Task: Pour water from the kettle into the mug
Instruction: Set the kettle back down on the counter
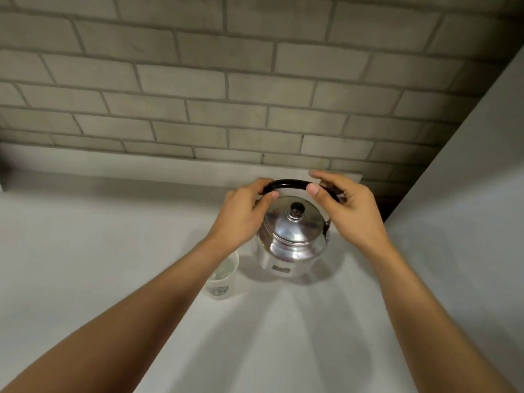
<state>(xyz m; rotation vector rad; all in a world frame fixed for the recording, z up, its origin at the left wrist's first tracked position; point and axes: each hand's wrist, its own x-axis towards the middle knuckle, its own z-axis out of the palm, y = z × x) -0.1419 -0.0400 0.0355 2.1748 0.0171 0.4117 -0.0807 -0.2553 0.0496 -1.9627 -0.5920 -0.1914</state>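
Your two hands sit at opposite ends of the black handle that arches over the kettle, and that handle runs left to right across your view, so the pour has to go sideways. Your left hand curls its fingers over the left end, thumb tucked under; your right hand pinches the right end more loosely, thumb forward. The kettle stands upright on the white surface, lid on, near the brick wall. The mug stands low and to the left, just beside the kettle's base and partly under your left forearm. I judge the kettle must tip leftward, toward you; the spout is hidden, so check it.
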